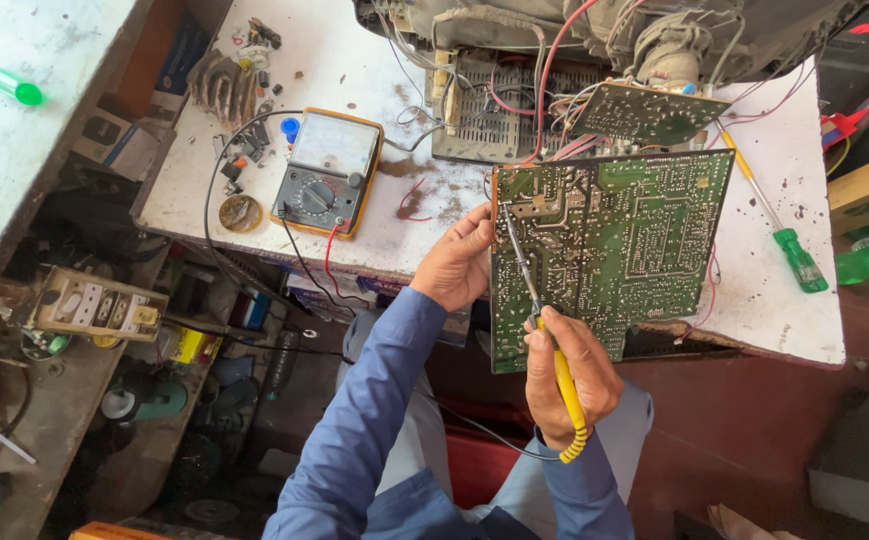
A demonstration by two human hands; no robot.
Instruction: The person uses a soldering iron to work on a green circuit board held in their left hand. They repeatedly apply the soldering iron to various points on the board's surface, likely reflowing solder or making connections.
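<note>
A large green circuit board (625,240) stands tilted at the near edge of the white workbench (375,70), solder side towards me. My left hand (458,263) grips its left edge. My right hand (567,375) holds a yellow-handled soldering iron (545,330) like a pen, its metal tip touching the upper left part of the board. Red and white wires run from the board to an opened television chassis (595,40) behind it.
An orange-cased analogue multimeter (327,172) with red and black leads lies left of the board. A green-handled screwdriver (780,225) rests on the bench's right side. Small parts lie at the bench's far left. A cluttered side bench (45,330) with a socket strip stands to my left.
</note>
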